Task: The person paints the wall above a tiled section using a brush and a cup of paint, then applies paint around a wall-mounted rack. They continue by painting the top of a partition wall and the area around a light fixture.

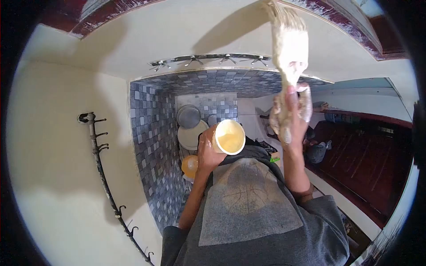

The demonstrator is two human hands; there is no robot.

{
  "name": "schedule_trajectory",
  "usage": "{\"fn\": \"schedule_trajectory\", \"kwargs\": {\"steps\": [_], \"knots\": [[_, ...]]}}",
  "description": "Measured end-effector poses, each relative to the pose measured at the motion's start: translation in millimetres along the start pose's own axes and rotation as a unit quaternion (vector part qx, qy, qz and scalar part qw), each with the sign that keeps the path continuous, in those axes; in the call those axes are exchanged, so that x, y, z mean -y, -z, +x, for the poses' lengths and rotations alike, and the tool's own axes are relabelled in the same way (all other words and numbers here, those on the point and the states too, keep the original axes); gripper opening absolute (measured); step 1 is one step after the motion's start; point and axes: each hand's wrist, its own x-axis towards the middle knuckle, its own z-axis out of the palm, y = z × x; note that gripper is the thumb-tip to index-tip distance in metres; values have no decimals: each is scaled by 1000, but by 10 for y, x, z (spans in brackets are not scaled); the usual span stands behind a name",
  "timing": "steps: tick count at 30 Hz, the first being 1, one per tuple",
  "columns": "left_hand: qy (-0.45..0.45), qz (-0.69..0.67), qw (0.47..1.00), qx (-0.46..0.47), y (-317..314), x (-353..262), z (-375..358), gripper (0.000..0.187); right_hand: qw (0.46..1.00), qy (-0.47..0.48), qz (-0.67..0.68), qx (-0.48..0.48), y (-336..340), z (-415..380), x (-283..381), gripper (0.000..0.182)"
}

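My left hand (208, 148) is wrapped round a white tub (217, 138) in front of my chest. Inside it shows pale yellow paint (230, 141). My right hand (293, 113), smeared with whitish paint, grips a wide paintbrush (290, 44) by its handle and holds it upright. The brush is coated with paint, and its bristle tips point up toward the cream wall (168, 37), where a shadow lies to their left.
A hook rail (213, 57) runs along the wall ahead, another hook rail (104, 173) down the left wall. Grey mosaic tiles (153, 128) cover the lower walls. Below stand round containers (188, 116) and an orange vessel (189, 165). A dark red door (359, 159) is at right.
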Motion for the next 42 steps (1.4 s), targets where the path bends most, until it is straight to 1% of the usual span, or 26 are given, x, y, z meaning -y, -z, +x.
{"fn": "schedule_trajectory", "kwargs": {"steps": [1,2,3,5,6,8,11,14,17,18,21,22,23,25,28,31,33,35,36,38,39,41,42], "knots": [[1,7,1000,-3,-7,27,-8,65,999,35,6,-6,-5,27,-194,18],[3,14,1000,-7,-14,65,-32,65,998,44,39,11,26,94,-472,16],[4,22,1000,-10,-14,85,-44,65,996,80,7,25,71,189,-759,16],[7,17,1000,15,30,6,15,66,995,-96,21,26,60,253,-979,18],[7,14,999,28,45,-23,37,67,995,-96,-1,27,96,265,-1125,19],[-2,23,1000,15,24,31,14,68,994,-94,-44,32,163,302,-1345,20],[1,23,1000,18,20,52,-17,69,984,-171,-47,16,182,260,-1315,22],[-5,33,999,17,19,89,-37,69,974,-221,-54,14,164,199,-1091,25],[-4,26,1000,13,48,43,-22,68,972,-232,-37,22,165,162,-881,27],[-1,19,1000,13,55,24,-10,68,978,-210,-11,18,152,159,-821,29],[-31,23,999,-6,19,50,1,64,989,-143,-36,0,27,130,-275,28],[-45,13,999,-1,25,18,24,62,989,-149,-11,5,8,160,-97,26],[-61,3,998,6,44,-36,69,61,991,-133,-9,-7,-22,188,-16,25],[-78,-8,997,11,46,-69,119,58,991,-135,-12,0,-74,177,170,25],[-61,-17,998,10,44,-99,110,56,996,-80,24,-23,-142,109,220,28],[-35,-24,999,19,82,-130,81,56,998,2,34,-44,-206,81,140,23],[-41,-8,999,6,60,-65,76,57,999,7,35,-7,-146,28,-81,16],[-27,-4,1000,13,61,-37,72,58,998,-16,44,34,-137,-54,-378,17],[-19,-3,1000,16,56,-19,64,59,997,-48,23,51,-132,-44,-551,17],[-19,8,999,42,55,87,17,68,987,-132,-41,78,-76,17,-877,20],[-20,14,998,56,61,120,7,72,982,-174,-7,77,-82,43,-1010,23],[-41,8,999,28,45,106,20,67,978,-202,22,38,-82,59,-1269,23],[-51,5,999,12,43,104,35,64,979,-201,12,37,-85,73,-1252,23]]}}
